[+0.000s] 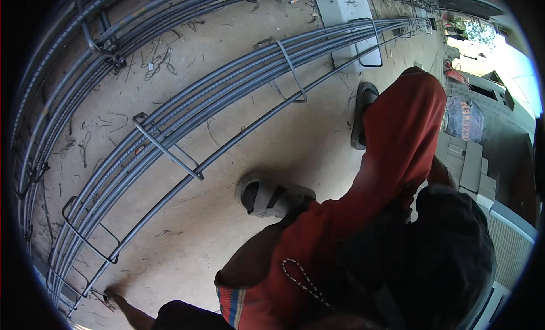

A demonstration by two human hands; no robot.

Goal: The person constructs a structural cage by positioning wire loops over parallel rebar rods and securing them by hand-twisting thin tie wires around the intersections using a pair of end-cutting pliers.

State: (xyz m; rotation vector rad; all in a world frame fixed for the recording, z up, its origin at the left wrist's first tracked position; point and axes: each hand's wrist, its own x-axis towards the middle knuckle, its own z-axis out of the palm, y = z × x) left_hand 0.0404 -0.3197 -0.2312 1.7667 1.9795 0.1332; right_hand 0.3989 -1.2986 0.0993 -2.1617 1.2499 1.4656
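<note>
At the lower left my left hand reaches to the near end of a long bundle of steel rebar. Its fingers look closed by the lowest bar, where a thin dark piece shows; it is too small to make out. Rectangular steel stirrups stand spaced along the bars, looped around them. My right forearm passes behind my red trouser leg, and the right hand is hidden there.
More tied rebar curves along the far left. A pale block lies under the bars at the top. Wire scraps litter the concrete floor. My sandalled feet stand beside the bundle. Stacked pale blocks stand at right.
</note>
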